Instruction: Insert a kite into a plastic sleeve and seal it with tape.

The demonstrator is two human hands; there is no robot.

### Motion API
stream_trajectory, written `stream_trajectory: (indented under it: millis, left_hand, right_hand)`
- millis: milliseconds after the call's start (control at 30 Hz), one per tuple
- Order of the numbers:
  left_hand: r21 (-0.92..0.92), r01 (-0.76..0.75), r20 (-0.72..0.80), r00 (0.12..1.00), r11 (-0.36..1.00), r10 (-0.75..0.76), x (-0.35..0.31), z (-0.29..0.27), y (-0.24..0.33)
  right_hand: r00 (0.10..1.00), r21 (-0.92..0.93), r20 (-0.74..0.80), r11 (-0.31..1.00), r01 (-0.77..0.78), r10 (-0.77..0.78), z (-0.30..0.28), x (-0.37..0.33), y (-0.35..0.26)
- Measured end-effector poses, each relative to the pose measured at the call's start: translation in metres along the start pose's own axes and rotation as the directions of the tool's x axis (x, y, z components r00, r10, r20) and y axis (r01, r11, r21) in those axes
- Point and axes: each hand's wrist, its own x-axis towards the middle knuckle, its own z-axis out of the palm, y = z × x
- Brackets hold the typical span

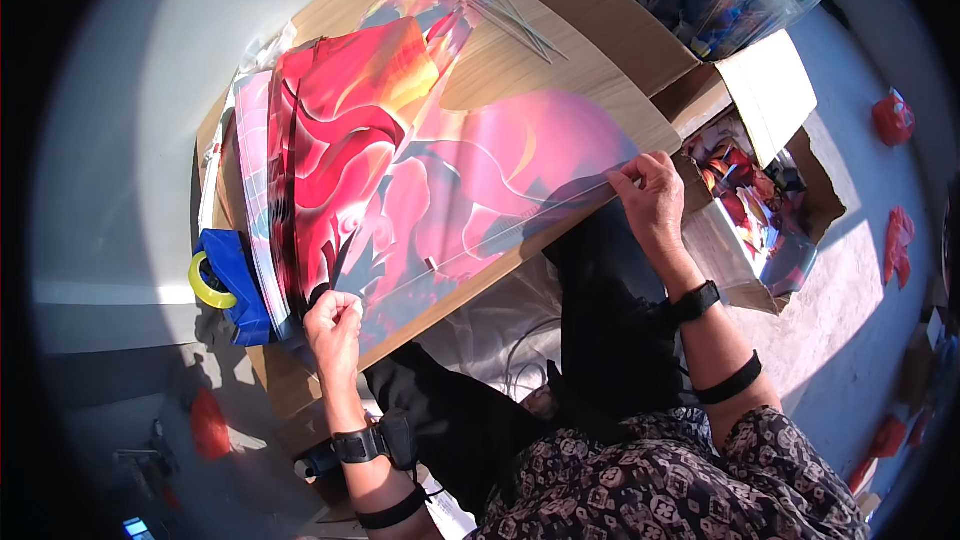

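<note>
A thin pale rod [490,238] runs along the near edge of a glossy printed sheet [480,165] with pink, red and grey swirls. My left hand [335,332] is closed in a pinch at the rod's left end, with a small white bit at the fingertips. At the other end, my right hand [652,195] pinches the rod and the sheet's edge near the table's corner. A small white piece [432,264] sits partway along the rod. Brighter red sheets [345,130] lie folded on the left, overlapping the pink one.
The wooden table [570,70] holds several loose thin sticks [515,25] at its far end. A blue tape dispenser [240,305] with a yellow roll [208,285] stands at its left edge. Right of it, an open cardboard box [770,105] contains colourful printed pieces, with plastic-wrapped packs [740,0] beyond.
</note>
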Motion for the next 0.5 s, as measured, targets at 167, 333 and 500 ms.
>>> stream_trajectory:
  millis: [167, 333, 500]
  left_hand:
    - [0.057, -0.040, 0.025, 0.999, 0.998, 0.038, 0.007, 0.006, -0.009]
    - [0.165, -0.034, -0.010, 0.999, 0.986, 0.036, 0.011, 0.008, -0.017]
    - [0.283, -0.053, -0.032, 0.997, 0.958, 0.065, 0.012, 0.010, -0.015]
  right_hand:
    - [0.998, -0.108, -0.038, 0.993, 0.049, -0.053, -0.003, 0.002, 0.005]
    - [0.997, -0.111, -0.027, 0.992, 0.064, -0.067, -0.004, 0.004, 0.006]
    - [0.996, -0.136, -0.027, 0.987, 0.082, -0.087, -0.002, 0.003, 0.006]
